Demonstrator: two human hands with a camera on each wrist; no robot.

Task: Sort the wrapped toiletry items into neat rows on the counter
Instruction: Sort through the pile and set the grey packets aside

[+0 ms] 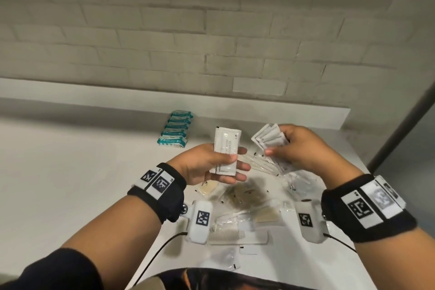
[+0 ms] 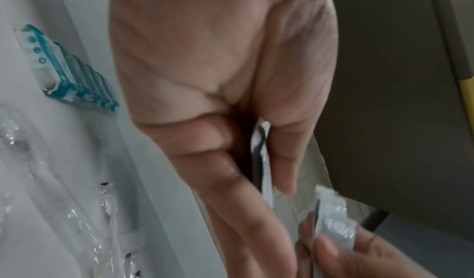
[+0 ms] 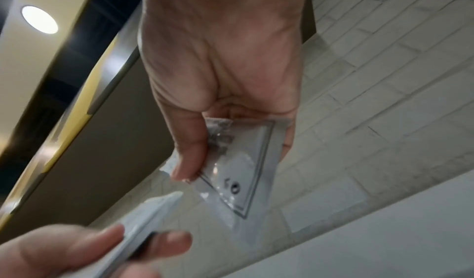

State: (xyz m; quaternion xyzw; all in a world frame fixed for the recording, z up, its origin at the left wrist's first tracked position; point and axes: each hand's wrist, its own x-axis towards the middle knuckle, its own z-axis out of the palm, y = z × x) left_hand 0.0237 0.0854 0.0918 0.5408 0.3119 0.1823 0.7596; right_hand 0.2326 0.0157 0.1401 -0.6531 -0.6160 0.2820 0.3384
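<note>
My left hand [image 1: 221,165] holds one white flat packet [image 1: 226,148] upright above the counter, thumb across its front. That packet shows edge-on between thumb and fingers [image 2: 264,160]. My right hand [image 1: 299,148] grips a fanned bunch of several white sachets [image 1: 270,138], seen close up as a clear-wrapped packet [image 3: 241,160]. A neat row of teal wrapped packs [image 1: 176,129] lies at the back left of the counter [image 1: 70,172]. Beneath both hands lies a loose heap of clear-wrapped items [image 1: 247,198].
A wrapped comb [image 1: 237,235] and small clear packets [image 1: 226,259] lie near the counter's front edge. A white brick wall [image 1: 211,30] rises behind a low ledge [image 1: 282,106]. A dark post [image 1: 404,120] stands at the right. The teal packs [image 2: 71,73] also show beside my left hand.
</note>
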